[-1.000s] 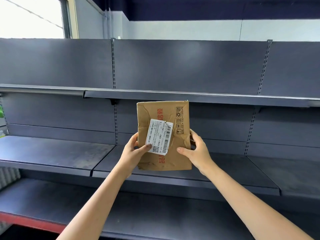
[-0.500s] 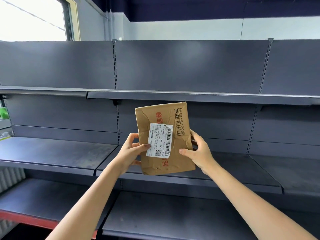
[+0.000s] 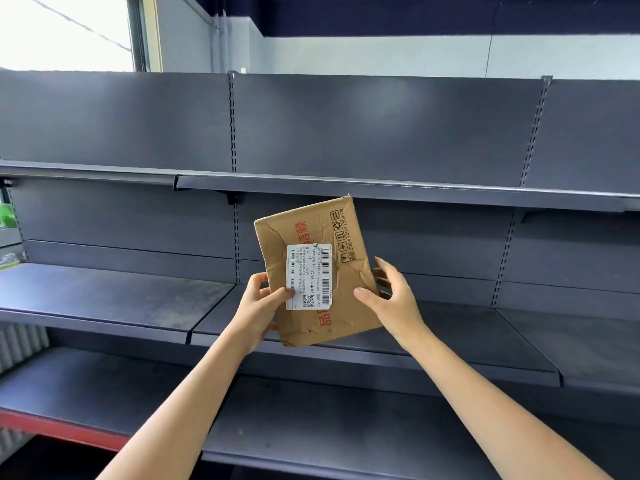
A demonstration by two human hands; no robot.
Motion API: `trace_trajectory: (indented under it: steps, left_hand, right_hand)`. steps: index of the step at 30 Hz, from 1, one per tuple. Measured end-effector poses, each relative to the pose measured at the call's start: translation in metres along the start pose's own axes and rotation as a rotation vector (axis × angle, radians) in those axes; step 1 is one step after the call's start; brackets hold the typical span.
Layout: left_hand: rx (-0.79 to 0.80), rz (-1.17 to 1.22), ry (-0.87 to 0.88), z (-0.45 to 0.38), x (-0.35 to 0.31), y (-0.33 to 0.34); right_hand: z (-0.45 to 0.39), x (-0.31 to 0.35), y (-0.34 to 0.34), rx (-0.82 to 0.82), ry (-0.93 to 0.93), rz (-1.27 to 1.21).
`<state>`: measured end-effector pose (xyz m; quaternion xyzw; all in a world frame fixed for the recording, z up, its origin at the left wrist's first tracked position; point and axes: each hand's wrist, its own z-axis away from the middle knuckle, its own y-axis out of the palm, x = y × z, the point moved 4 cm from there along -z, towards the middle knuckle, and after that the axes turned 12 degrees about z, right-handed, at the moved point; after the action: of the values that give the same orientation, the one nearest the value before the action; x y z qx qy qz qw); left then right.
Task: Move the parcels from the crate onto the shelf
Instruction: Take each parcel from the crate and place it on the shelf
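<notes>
— Where's the parcel (image 3: 320, 268)?
— Up in front of the middle shelf (image 3: 460, 327), held in the air, lower edge just over the shelf's front lip. Tilted, top leaning to the left. Brown cardboard, crumpled and dented, red print along it, white label (image 3: 309, 276) with barcodes stuck on the facing side.
— And the left hand (image 3: 258, 308)?
— Gripping the parcel's lower left edge, thumb pressed on the front beside the label, fingers curled round behind.
— Right hand (image 3: 391, 299)?
— At the lower right edge. Thumb laid against the front face, fingers spread out behind the right side; looks like a loose hold, more propping than squeezing. Can't tell whether the fingers touch the back.
— Shelving around it?
— Dark grey metal, bare boards above and below, slotted uprights between the bays. Window (image 3: 65, 29) top left, bright. Something green (image 3: 6, 216) at the far left edge, too small to make out.
</notes>
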<state>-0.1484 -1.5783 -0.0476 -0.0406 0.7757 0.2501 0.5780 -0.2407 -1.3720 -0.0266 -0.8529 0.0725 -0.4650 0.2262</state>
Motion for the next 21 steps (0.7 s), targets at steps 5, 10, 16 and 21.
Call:
trace_trajectory:
  steps: [5,10,16,21]
  left_hand:
    - [-0.092,0.085,0.049,0.002,0.006,0.006]
    - [-0.168,0.203,0.088,0.003,0.014,0.022]
    - [-0.156,0.300,0.069,0.007,0.031,0.048]
    - [-0.134,0.327,0.077,0.012,0.037,0.063]
  right_hand:
    - [0.010,-0.024,0.006,-0.070,0.148,-0.080]
    - [0.020,-0.036,0.030,0.009,0.330,-0.334]
    - [0.019,-0.031,0.053,0.093,0.399,-0.698]
    - [0.019,-0.034,0.047,0.025,0.387,-0.837]
